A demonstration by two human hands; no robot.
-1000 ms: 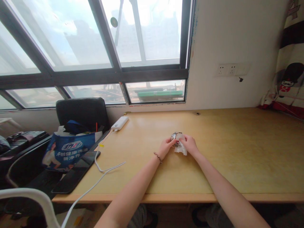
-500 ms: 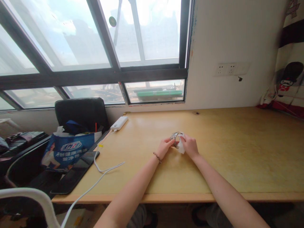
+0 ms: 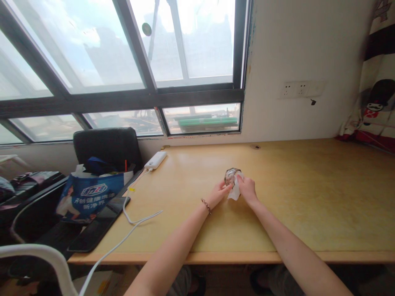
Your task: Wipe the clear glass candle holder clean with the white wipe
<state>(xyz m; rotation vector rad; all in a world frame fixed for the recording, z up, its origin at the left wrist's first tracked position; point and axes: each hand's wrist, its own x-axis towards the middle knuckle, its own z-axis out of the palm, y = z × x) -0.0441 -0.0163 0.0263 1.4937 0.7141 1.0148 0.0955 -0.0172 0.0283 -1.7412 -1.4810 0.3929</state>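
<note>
A small shiny round object [image 3: 230,176], clear or silvery with a dark patterned rim, is held above the wooden table; its exact kind is hard to make out. My left hand [image 3: 217,195], with a beaded bracelet at the wrist, grips its lower left side, thumb on the near face. In my right hand [image 3: 247,190] a white tissue [image 3: 235,192] is pinched and pressed against the object's right side. The tissue's lower end hangs loose between the hands. My fingers behind the object are hidden.
On the wooden table [image 3: 296,197], a white power bank [image 3: 156,160] lies at the back left with a white cable [image 3: 135,222] trailing forward. A black tablet-like slab [image 3: 98,226] lies along the left edge. Beyond it, a blue bag [image 3: 89,197] sits on a black chair [image 3: 106,144].
The round object has turned to show more of its face, and its opening no longer faces me. The tissue has shifted down and across its front; my left thumb has lowered slightly.
</note>
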